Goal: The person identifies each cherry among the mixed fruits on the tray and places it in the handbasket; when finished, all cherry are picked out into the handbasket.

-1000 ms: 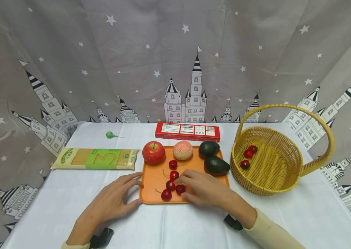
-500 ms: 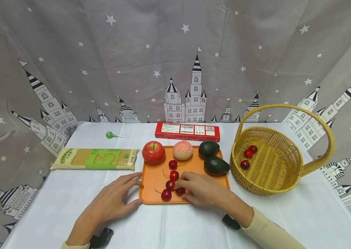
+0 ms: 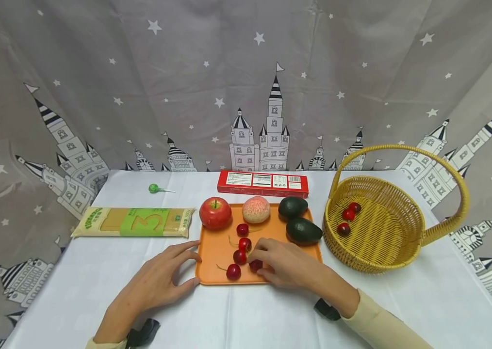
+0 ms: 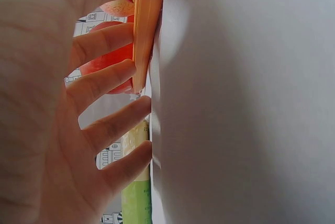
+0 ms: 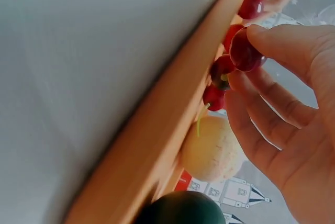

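My right hand pinches a dark red cherry between thumb and fingers, over the front of the orange tray. Several more cherries lie just left of it, among them a cherry with its stem pointing left and a cherry farther back. My left hand rests at the tray's left edge, its fingertips spread against the rim and the cloth. Behind the cherries sit a red apple, a peach and two dark green avocados.
A yellow wicker basket with a tall handle stands right of the tray, with three cherries inside. Left lies a pasta packet, with a green lollipop behind it. A red box lies behind the tray.
My right fingers have closed on the cherry, which has shifted slightly right, away from the neighbouring cherries. My left hand has stayed at the tray's edge.
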Tool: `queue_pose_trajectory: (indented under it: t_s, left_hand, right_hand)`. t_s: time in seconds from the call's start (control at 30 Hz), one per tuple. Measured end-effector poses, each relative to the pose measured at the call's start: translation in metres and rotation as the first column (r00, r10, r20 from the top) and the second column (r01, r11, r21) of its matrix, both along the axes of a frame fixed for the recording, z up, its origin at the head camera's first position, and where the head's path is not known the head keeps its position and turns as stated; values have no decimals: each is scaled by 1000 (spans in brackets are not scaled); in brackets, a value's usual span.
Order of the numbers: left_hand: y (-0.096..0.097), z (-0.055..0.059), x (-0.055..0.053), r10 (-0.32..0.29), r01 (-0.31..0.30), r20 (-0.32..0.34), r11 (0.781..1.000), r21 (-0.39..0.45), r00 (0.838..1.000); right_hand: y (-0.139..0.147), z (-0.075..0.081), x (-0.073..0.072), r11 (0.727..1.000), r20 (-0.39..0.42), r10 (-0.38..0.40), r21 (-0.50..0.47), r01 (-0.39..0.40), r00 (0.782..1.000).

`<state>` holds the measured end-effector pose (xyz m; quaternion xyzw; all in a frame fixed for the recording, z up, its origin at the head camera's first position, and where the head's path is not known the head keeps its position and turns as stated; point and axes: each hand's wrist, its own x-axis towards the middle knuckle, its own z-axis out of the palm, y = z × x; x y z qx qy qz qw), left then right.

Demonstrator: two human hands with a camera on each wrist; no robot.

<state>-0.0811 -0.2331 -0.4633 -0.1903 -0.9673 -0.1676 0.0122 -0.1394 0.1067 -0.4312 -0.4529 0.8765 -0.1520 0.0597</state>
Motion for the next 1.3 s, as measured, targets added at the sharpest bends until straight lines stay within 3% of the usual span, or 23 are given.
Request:
queue_pose_trajectory:
  t_s: [0.63, 1.13, 1.3]
  left_hand:
    - [0, -3, 1, 3, -3, 9, 1000, 3, 1000]
    - [-1, -2, -1, -1, 1, 15, 1000, 6, 1000]
    - [-1, -2, -2, -7, 7, 12, 1000, 8, 1000]
  right_hand:
    - [28, 16, 4, 994, -70, -68, -88, 62, 995]
    - [51, 13, 3, 975, 10, -91, -205, 91, 996]
    - [58, 10, 2, 968, 71, -97, -224, 111, 993]
